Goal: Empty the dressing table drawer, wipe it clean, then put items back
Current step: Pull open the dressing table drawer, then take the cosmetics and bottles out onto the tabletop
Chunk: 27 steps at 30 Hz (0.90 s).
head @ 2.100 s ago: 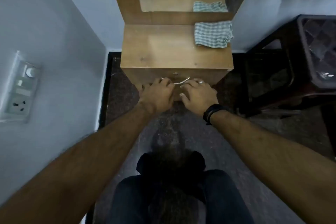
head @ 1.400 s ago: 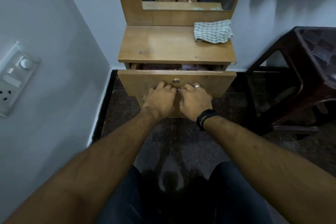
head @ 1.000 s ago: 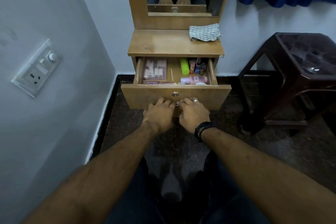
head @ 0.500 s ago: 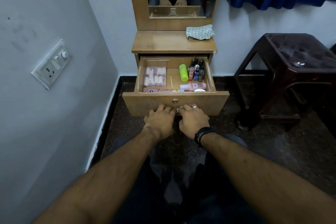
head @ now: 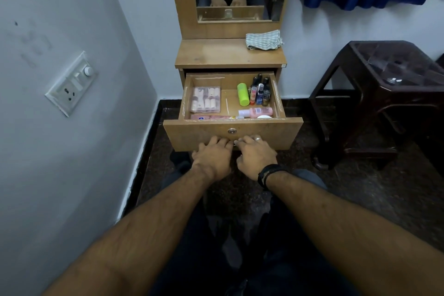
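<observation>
Drawer point(head: 264, 131) slid fully out, handle under both hands' fingers point(head: 222, 143)

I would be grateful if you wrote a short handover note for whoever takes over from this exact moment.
Hands: left hand and right hand both grip the handle at the lower edge of the wooden drawer.
Things: drawer open, full: clear plastic box, green tube, small dark bottles, pink bottle. Checked grey cloth lies on the wooden table top.
Done: drawer opened.
Left: empty it, wipe it, refill it.
</observation>
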Each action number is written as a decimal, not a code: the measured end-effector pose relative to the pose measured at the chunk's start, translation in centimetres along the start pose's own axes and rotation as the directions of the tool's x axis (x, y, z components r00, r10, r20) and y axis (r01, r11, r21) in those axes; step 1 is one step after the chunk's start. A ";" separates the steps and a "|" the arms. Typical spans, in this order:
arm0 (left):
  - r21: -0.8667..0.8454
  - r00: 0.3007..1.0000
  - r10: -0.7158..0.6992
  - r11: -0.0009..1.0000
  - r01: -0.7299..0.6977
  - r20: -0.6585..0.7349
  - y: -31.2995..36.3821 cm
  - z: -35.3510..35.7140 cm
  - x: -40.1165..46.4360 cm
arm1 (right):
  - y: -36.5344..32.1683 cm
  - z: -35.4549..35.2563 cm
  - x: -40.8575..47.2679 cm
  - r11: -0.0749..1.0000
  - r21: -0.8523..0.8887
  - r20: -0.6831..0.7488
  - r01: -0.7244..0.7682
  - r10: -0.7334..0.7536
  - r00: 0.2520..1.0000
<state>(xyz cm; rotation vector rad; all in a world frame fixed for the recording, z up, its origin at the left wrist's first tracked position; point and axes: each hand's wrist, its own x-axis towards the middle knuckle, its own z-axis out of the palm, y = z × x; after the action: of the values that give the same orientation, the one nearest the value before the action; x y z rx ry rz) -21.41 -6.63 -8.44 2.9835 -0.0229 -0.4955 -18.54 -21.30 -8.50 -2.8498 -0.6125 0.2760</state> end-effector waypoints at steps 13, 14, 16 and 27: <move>-0.065 0.920 0.102 0.989 -0.136 -0.379 1.5 -9.0 -1.0 | -2.0 -9.0 0.1 0.974 0.223 -0.252 0.031 0.026 0.967; -0.086 0.905 0.085 0.987 -0.133 -0.417 1.3 -10.0 -0.4 | -2.1 -10.0 0.8 0.971 0.235 -0.270 0.042 0.024 0.963; -0.112 0.887 0.065 0.985 -0.130 -0.458 0.6 -11.8 1.0 | -2.3 -11.6 2.6 0.968 0.245 -0.269 0.054 0.015 0.963; -0.107 0.960 -0.047 0.994 0.018 -0.278 -4.3 -13.4 9.4 | -3.2 -10.8 14.1 0.961 0.272 -0.050 -0.043 0.059 0.997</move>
<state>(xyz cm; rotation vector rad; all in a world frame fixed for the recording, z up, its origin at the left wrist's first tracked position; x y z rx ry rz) -8.17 -1.12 0.65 2.9250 0.0752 -0.0704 -4.73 -14.36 0.70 -2.6022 -0.4511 0.2622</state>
